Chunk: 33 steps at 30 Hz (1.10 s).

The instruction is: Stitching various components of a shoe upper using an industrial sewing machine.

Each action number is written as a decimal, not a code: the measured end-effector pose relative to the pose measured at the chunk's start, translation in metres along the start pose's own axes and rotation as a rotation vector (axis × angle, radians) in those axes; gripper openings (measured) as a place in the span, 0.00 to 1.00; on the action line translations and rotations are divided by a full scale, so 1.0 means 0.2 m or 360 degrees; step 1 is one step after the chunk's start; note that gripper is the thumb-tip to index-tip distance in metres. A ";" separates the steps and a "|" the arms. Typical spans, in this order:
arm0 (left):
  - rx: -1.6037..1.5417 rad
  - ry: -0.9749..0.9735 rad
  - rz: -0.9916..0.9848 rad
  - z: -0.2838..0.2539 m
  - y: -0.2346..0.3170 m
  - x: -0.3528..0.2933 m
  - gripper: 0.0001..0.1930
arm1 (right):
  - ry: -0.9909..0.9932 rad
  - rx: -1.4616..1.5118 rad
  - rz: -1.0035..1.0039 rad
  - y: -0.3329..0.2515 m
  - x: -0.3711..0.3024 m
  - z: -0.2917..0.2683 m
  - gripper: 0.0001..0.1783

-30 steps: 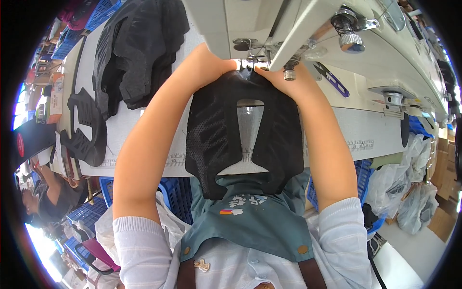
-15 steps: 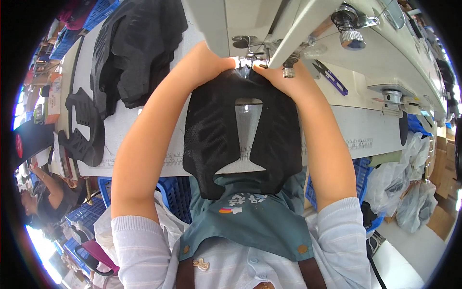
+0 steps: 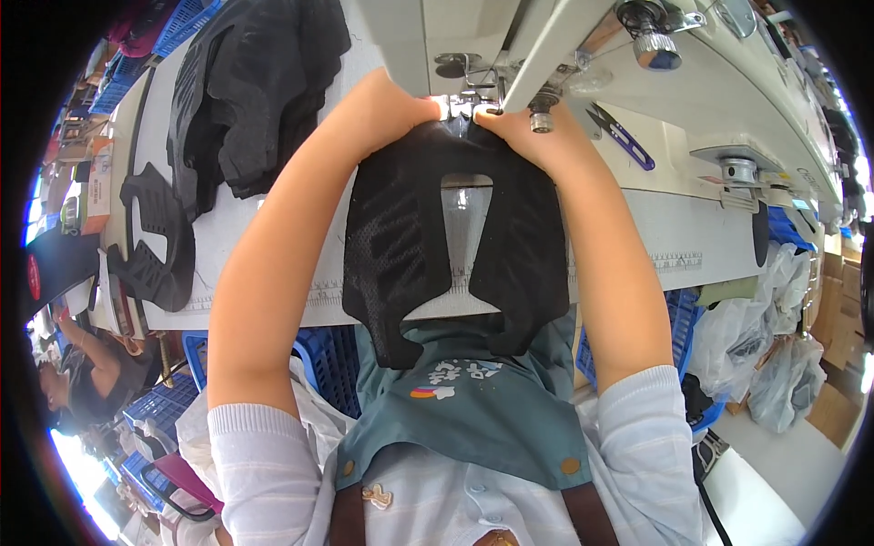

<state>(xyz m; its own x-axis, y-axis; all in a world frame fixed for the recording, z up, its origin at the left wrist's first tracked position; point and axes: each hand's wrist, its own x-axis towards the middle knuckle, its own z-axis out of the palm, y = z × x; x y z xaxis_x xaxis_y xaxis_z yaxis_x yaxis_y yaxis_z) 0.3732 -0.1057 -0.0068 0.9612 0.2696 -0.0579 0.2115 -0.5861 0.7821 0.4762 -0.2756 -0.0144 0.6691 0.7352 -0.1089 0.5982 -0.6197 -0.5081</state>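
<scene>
A black textured fabric piece (image 3: 396,246) lies over the table's front edge, with a long opening between its two legs and its lower ends resting against my apron (image 3: 473,400). Its far end is under the presser foot (image 3: 464,102) of a white sewing machine (image 3: 710,100). My left hand (image 3: 391,114) grips that far end just left of the foot, thumb pointing inward. On the other side, my right hand (image 3: 528,132) holds it, the thumb close to the foot. The other fingers of both hands are mostly hidden.
Stacked black fabric pieces (image 3: 259,100) lie at the far left, with a cut-out black piece (image 3: 159,241) nearer. Purple-handled thread snips (image 3: 624,138) lie right of my right hand. A ruler strip (image 3: 678,262) runs along the table. Blue crates (image 3: 328,369) stand below; another person (image 3: 96,364) is at left.
The whole view has shifted up slightly. Both hands stay at the presser foot with the black fabric piece held between them; any feed of the fabric is too small to make out.
</scene>
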 end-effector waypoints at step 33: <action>0.0044 0.0082 0.0024 0.01 -0.02 0.02 0.14 | 0.0113 0.0249 0.0152 -0.05 -0.04 -0.04 0.23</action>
<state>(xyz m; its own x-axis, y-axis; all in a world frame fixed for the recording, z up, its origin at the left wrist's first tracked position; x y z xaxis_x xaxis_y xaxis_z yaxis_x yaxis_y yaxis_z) 0.3759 -0.1036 -0.0117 0.9542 0.2989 -0.0135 0.2023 -0.6110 0.7654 0.4674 -0.2769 -0.0018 0.7524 0.6503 -0.1052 0.4584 -0.6315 -0.6254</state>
